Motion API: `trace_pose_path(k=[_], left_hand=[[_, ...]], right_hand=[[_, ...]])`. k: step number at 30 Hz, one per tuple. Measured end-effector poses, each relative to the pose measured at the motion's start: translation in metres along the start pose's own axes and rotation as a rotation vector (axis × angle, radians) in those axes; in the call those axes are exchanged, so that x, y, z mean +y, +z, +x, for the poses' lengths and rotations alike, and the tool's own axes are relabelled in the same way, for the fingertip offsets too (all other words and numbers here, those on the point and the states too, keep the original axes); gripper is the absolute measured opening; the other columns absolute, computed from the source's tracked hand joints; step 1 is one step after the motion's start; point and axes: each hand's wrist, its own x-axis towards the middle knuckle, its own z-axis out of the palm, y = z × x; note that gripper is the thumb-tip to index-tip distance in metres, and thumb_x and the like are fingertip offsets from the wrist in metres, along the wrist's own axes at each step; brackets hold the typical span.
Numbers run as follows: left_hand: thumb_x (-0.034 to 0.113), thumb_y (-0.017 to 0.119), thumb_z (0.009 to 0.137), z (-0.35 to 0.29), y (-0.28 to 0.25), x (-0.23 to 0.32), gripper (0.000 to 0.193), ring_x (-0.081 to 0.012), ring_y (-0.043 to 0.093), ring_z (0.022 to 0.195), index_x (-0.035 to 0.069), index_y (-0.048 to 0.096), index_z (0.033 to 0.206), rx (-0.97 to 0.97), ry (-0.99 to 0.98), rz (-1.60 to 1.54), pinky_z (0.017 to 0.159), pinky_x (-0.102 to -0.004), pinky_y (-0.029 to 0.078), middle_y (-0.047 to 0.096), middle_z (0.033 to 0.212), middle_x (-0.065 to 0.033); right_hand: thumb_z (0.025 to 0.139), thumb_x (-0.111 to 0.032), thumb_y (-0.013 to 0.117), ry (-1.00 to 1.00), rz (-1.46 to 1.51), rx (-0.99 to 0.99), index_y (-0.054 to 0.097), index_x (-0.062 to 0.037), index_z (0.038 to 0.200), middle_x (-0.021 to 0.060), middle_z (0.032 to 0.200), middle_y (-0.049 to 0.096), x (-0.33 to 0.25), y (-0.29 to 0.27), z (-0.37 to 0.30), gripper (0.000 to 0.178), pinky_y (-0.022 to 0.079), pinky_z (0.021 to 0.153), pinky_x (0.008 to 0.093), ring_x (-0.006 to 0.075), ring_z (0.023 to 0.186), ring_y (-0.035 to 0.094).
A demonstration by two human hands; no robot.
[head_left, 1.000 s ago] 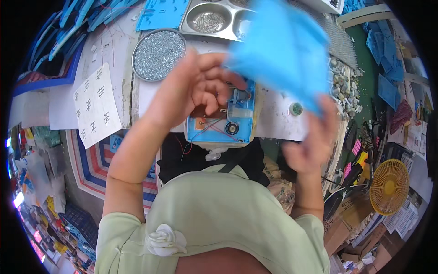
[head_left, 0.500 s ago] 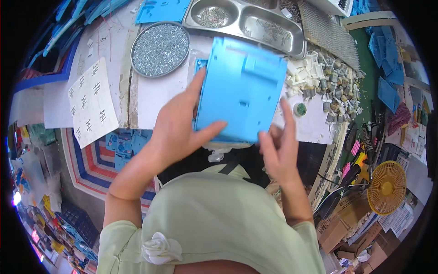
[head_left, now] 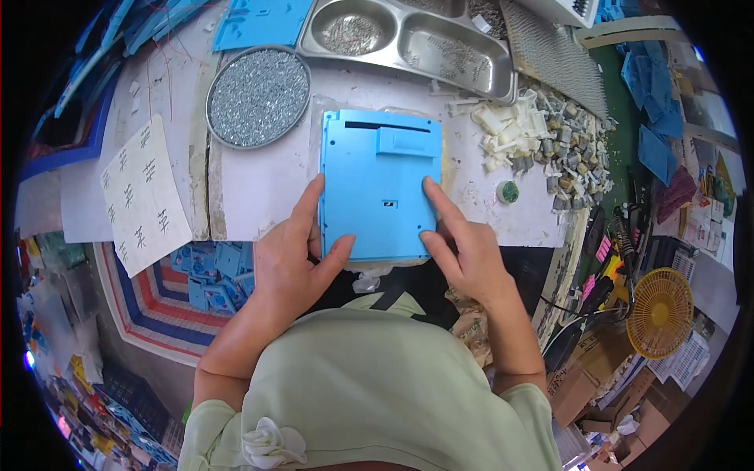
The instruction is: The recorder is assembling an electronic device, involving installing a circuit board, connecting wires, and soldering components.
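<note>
A flat, nearly square blue plastic casing [head_left: 369,177] lies near the front edge of the white worktable, on a plastic-wrapped pad [head_left: 447,157]. Its top face shows a long slot at the far end, a raised rectangular block, a small opening in the middle and small holes near the corners. My left hand [head_left: 292,255] grips the left side, thumb over the near left corner and fingers along the edge. My right hand [head_left: 473,250] holds the right side, index finger and thumb against the edge. The casing's underside is hidden.
Beyond the casing stand a round dish of small screws [head_left: 259,94] and a steel compartment tray [head_left: 455,74]. White plastic parts [head_left: 503,129] and small motors [head_left: 569,169] are heaped at right, near a small green round container [head_left: 507,191]. A paper sheet [head_left: 145,196] lies left.
The casing has come down from a tilted, raised position onto the pad and now lies straight. Both hands have moved with it, and my right hand has closed on its right edge.
</note>
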Motion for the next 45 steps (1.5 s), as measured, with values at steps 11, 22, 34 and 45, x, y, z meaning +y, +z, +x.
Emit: trace_pose_path(k=[11,22,34,45], left_hand=[[0.008,0.076,0.089,0.027,-0.056,-0.033,0.041,-0.0048,0.047,0.064,0.005,0.07,0.13,-0.231,-0.107,-0.311,0.061,-0.0233,0.042,0.052,0.069,0.0046],[0.016,0.076,0.083,0.11,-0.068,-0.086,0.009,-0.0266,0.065,0.087,0.009,0.077,0.088,0.286,0.213,0.413,0.079,-0.0402,0.049,0.07,0.087,-0.0049],[0.02,0.072,0.089,0.101,-0.05,-0.057,0.019,-0.0298,0.062,0.077,0.004,0.068,0.081,0.221,0.113,0.03,0.071,-0.043,0.044,0.065,0.078,-0.0099],[0.013,0.07,0.088,0.101,-0.016,-0.02,0.019,-0.0335,0.056,0.071,0.003,0.058,0.079,0.152,0.396,0.223,0.067,-0.045,0.042,0.054,0.074,-0.0114]], right_hand=[[0.093,-0.033,0.069,-0.108,-0.695,-0.376,0.056,-0.0094,0.145,0.0111,0.058,0.063,-0.049,-0.05,0.038,0.059,0.052,0.055,0.0447,0.0323,0.054,0.066],[0.084,-0.025,0.073,-0.697,-0.51,-0.058,0.077,-0.0087,0.09,0.0127,0.088,0.073,-0.075,-0.003,0.215,0.018,0.055,0.081,0.0465,0.034,0.093,0.066],[0.093,-0.03,0.068,-0.751,-0.673,0.011,0.072,-0.0081,0.09,0.0068,0.085,0.071,-0.062,0.043,0.28,0.023,0.05,0.085,0.0448,0.0297,0.094,0.064],[0.096,-0.015,0.068,-0.137,0.069,0.197,0.073,0.0005,0.093,0.0098,0.087,0.071,0.016,-0.059,0.126,0.017,0.048,0.075,0.0298,0.018,0.08,0.063]])
